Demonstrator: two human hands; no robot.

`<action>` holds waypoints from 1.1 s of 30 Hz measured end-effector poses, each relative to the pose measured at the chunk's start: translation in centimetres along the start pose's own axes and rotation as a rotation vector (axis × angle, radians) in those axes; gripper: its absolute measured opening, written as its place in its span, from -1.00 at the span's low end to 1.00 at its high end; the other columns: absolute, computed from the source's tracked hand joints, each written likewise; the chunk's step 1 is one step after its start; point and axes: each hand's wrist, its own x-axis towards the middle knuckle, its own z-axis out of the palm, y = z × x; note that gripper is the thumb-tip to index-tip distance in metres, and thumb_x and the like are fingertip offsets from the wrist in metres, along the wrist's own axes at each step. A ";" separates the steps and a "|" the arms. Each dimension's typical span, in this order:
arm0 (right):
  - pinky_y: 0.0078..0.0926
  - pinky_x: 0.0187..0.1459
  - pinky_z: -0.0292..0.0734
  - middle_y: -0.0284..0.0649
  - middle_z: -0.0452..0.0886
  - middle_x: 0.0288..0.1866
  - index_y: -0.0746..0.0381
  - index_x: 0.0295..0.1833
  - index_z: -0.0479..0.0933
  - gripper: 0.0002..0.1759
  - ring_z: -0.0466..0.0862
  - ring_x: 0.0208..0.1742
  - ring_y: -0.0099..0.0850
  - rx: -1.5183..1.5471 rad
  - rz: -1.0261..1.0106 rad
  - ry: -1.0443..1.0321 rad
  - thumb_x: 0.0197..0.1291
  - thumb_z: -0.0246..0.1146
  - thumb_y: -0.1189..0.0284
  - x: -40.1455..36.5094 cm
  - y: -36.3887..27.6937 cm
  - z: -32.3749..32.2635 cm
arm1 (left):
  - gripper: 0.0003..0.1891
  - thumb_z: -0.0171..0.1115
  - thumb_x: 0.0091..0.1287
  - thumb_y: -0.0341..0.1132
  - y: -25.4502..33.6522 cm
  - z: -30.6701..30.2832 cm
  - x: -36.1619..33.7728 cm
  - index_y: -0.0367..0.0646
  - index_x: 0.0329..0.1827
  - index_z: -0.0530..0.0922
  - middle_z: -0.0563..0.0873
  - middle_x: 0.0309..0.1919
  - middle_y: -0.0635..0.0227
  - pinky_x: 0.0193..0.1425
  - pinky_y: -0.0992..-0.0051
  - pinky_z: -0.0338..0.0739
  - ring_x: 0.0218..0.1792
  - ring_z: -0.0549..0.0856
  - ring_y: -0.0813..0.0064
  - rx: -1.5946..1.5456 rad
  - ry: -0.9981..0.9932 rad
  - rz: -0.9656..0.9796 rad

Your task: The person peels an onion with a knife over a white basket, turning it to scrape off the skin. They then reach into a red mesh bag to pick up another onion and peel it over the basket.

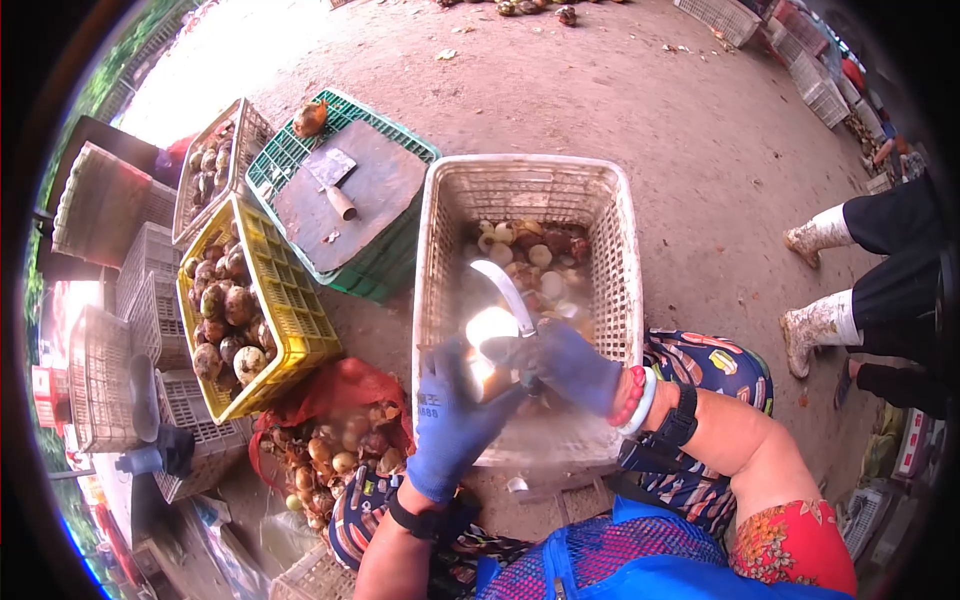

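My right hand (570,365), in a blue glove, is closed around the handle of a knife with a curved blade (506,292); the blade points up and left. My left hand (445,420), also blue-gloved, is left of it, with fingers bent around a round, glaring white thing (492,328) that looks like a peeled onion. Glare and blur hide its outline. Both hands are over a pale plastic crate (630,270). Peeled onions (540,256) and brown-red skins lie at the bottom of it.
On an upturned green crate (395,130) lies a board (385,190) with a cleaver (333,175); an onion (310,119) is beside it. A yellow crate (300,340) and a red net bag (330,390) hold unpeeled onions. At right stands a person in white boots (825,325).
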 end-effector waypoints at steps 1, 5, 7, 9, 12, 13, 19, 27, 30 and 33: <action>-0.44 -0.18 0.58 -0.18 0.75 -0.23 0.31 0.07 0.65 -0.54 0.68 -0.22 -0.51 -0.137 -0.090 0.030 0.28 0.40 0.15 0.6 1.4 -0.2 | -0.32 0.61 0.01 -0.32 0.2 0.2 -0.1 -0.28 0.18 0.45 0.59 -0.03 0.09 0.14 0.26 0.52 -0.02 0.63 0.16 -0.006 0.002 0.002; -0.25 -0.19 0.63 0.01 0.73 -0.32 0.27 -0.04 0.64 -0.52 0.76 -0.25 -0.17 -0.481 -0.222 0.371 0.12 0.47 0.09 2.5 3.9 -0.9 | -0.37 0.54 0.08 -0.31 0.4 -0.6 -0.3 -0.25 0.19 0.44 0.62 -0.02 0.19 0.14 0.35 0.58 -0.01 0.66 0.30 -0.509 -0.059 -0.330; -0.10 -0.10 0.64 0.14 0.71 -0.25 0.25 0.00 0.57 -0.44 0.75 -0.14 0.06 -0.783 -0.098 0.402 0.16 0.41 -0.01 2.4 2.2 -2.0 | -0.41 0.45 0.20 -0.20 0.5 -2.5 0.0 -0.22 0.22 0.42 0.63 0.03 0.22 0.22 0.39 0.58 0.03 0.66 0.41 -0.874 -0.161 -0.506; -0.07 -0.06 0.64 0.19 0.70 -0.19 0.24 0.10 0.52 -0.33 0.74 -0.11 0.10 -0.949 -0.159 0.381 0.18 0.35 -0.13 2.4 3.4 -2.8 | -0.40 0.32 0.34 -0.02 -0.8 -3.1 -0.3 -0.26 0.26 0.42 0.63 0.08 0.09 0.28 0.28 0.57 0.07 0.68 0.26 -1.250 -0.083 -0.525; -0.10 -0.07 0.64 0.15 0.71 -0.13 0.24 0.18 0.51 -0.34 0.74 -0.11 0.08 -0.878 -0.327 0.335 0.31 0.24 -0.14 2.9 4.5 -3.4 | -0.30 0.18 0.39 0.17 -2.9 -3.4 -0.5 -0.22 0.36 0.40 0.61 0.16 -0.10 0.23 0.08 0.61 0.07 0.70 0.03 -1.157 0.051 -0.509; -0.12 -0.08 0.65 0.12 0.71 -0.11 0.24 0.19 0.52 -0.36 0.74 -0.11 0.06 -0.804 -0.392 0.313 0.38 0.21 -0.12 3.1 4.4 -3.3 | -0.30 0.16 0.40 0.18 -3.5 -3.6 -0.6 -0.20 0.38 0.40 0.61 0.17 -0.13 0.19 0.06 0.63 0.05 0.70 0.01 -0.887 0.046 -0.417; -0.55 -0.35 0.55 -0.36 0.66 -0.32 0.23 0.07 0.63 -0.50 0.62 -0.41 -0.58 -0.033 0.062 -0.205 0.53 0.11 -0.01 -0.8 -2.8 -1.5 | -0.32 0.11 0.40 0.18 -4.3 -4.4 -0.7 -0.17 0.38 0.41 0.65 0.12 -0.06 0.12 0.17 0.66 -0.01 0.71 0.10 -0.634 0.081 -0.291; -0.55 -0.34 0.51 -0.36 0.63 -0.40 0.21 -0.04 0.66 -0.53 0.59 -0.40 -0.60 -0.103 -0.066 -0.305 0.55 0.07 0.03 -1.1 -0.4 -0.5 | -0.43 0.29 0.36 -0.01 -4.8 -3.2 -1.3 -0.19 0.29 0.46 0.71 0.08 0.14 0.27 0.28 0.55 0.06 0.71 0.30 -0.131 0.149 0.108; -0.52 -0.28 0.53 -0.32 0.64 -0.43 0.22 -0.08 0.66 -0.56 0.60 -0.35 -0.60 -0.116 -0.054 -0.223 0.54 0.10 0.06 -2.2 -1.7 0.4 | -0.47 0.36 0.35 -0.08 -4.7 -3.0 -1.4 -0.19 0.26 0.47 0.73 0.06 0.22 0.33 0.32 0.51 0.09 0.71 0.38 -0.114 0.132 0.122; -0.53 -0.36 0.53 -0.31 0.66 -0.43 0.25 0.01 0.62 -0.42 0.58 -0.45 -0.62 -0.298 -0.055 -0.389 0.58 -0.06 -0.05 -2.2 -1.7 -0.4 | -0.53 0.42 0.33 -0.21 -6.4 -3.3 -1.1 -0.17 0.22 0.49 0.72 0.08 0.25 0.37 0.30 0.48 0.10 0.71 0.38 -0.551 -0.050 -0.321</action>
